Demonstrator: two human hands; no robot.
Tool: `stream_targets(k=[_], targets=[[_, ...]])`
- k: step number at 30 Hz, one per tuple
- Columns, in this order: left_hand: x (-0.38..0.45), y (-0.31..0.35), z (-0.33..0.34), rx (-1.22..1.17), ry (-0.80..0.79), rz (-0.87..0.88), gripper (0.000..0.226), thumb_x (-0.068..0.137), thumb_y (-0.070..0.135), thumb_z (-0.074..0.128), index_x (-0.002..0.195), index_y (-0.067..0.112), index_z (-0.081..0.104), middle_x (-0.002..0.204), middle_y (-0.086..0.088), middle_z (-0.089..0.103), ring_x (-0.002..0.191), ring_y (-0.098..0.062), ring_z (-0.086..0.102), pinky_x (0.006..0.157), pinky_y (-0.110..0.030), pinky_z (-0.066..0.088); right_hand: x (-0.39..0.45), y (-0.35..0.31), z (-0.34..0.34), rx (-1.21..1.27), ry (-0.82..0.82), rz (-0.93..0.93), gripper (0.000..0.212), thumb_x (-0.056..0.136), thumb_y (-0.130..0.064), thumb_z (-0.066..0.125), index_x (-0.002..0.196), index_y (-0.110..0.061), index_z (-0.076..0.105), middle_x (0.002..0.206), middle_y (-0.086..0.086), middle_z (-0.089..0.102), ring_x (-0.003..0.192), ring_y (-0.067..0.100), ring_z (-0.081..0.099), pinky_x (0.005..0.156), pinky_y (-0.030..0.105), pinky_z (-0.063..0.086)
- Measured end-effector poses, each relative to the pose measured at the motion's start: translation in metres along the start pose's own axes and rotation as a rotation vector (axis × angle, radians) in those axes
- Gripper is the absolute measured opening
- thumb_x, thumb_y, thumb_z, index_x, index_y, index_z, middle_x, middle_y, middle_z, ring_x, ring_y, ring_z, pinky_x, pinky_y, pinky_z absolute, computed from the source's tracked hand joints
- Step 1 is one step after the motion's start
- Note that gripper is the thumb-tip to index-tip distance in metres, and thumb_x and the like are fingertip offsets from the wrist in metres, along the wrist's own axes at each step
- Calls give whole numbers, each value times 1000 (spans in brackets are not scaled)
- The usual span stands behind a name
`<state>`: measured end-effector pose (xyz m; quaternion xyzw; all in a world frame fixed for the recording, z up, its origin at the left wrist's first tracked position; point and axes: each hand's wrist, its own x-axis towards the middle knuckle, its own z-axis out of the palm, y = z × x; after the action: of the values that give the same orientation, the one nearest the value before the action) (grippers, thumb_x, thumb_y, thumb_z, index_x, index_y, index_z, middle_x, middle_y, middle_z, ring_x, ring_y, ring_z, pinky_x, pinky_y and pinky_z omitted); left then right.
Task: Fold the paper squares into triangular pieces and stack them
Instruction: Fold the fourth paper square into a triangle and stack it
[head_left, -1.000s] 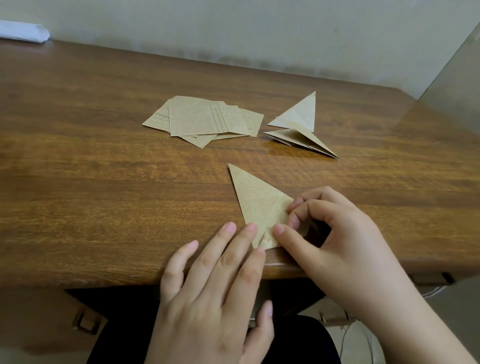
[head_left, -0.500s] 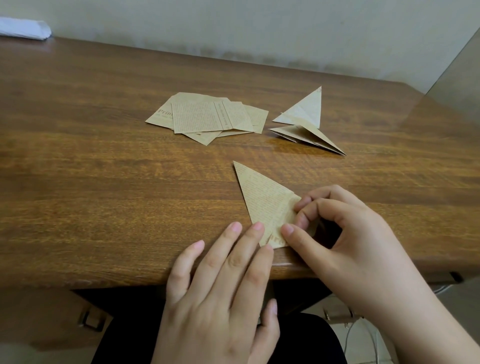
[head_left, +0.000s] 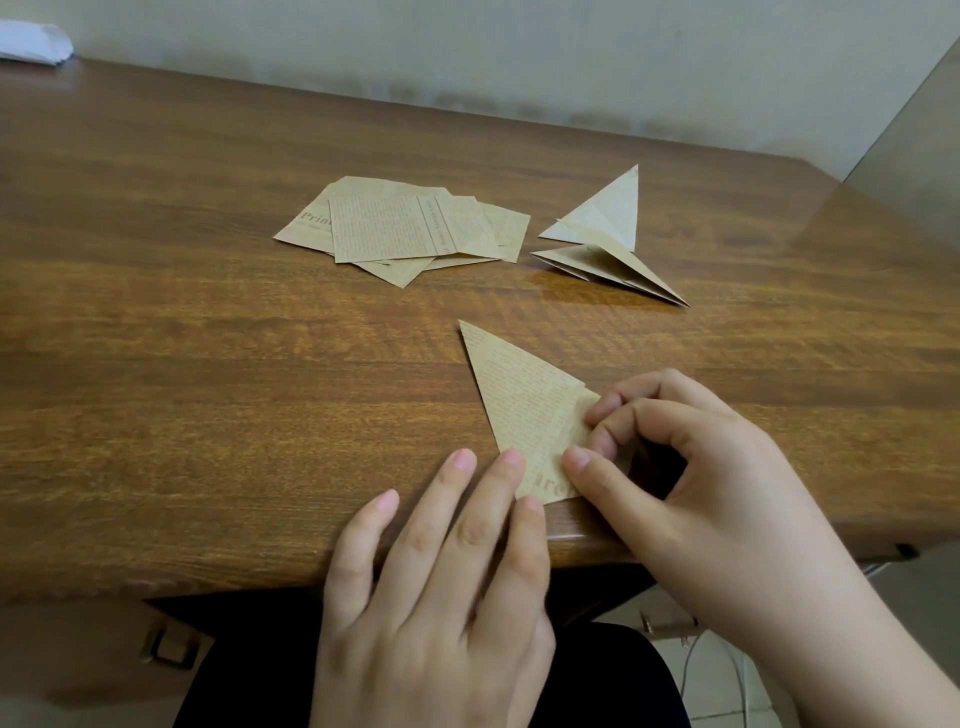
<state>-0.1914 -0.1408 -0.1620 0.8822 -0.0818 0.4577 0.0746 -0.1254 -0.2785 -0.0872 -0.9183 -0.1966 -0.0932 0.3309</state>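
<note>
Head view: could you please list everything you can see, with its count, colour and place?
table: one, brown wood, fills the view
flat paper squares: a loose pile, count unclear, tan with print, table centre
folded triangles: a small stack, count unclear, tan, right of the squares
triangle being folded: one, tan with print, at the near edge
white object: one, far left corner, kind unclear
wall: pale, behind the table
left hand: straight fingers pressing the triangle
right hand: pinching the triangle's right corner
</note>
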Motion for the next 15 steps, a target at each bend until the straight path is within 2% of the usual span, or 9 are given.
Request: stream_targets(k=[5, 10, 15], targets=[[1, 1, 2, -17, 9, -18, 27, 74, 27, 58, 101, 22, 54, 121, 3, 64, 116, -15, 53, 95, -37, 34, 0, -1, 0, 0, 6, 5, 19, 69, -43, 62, 59, -29, 55, 91, -21, 57, 92, 2, 55, 76, 7, 35], [0, -3, -2, -76, -23, -12, 36, 72, 26, 58, 107, 23, 54, 128, 5, 58, 122, -12, 50, 101, -34, 27, 0, -1, 0, -1, 11, -5, 19, 69, -42, 64, 59, -29, 55, 88, -20, 57, 91, 2, 55, 77, 7, 35], [-1, -4, -5, -97, -34, 39, 28, 72, 26, 56, 99, 30, 51, 129, 1, 58, 121, -14, 51, 101, -34, 27, 0, -1, 0, -4, 10, -7, 18, 68, -43, 64, 60, -29, 56, 90, -19, 57, 91, 3, 55, 76, 5, 34]])
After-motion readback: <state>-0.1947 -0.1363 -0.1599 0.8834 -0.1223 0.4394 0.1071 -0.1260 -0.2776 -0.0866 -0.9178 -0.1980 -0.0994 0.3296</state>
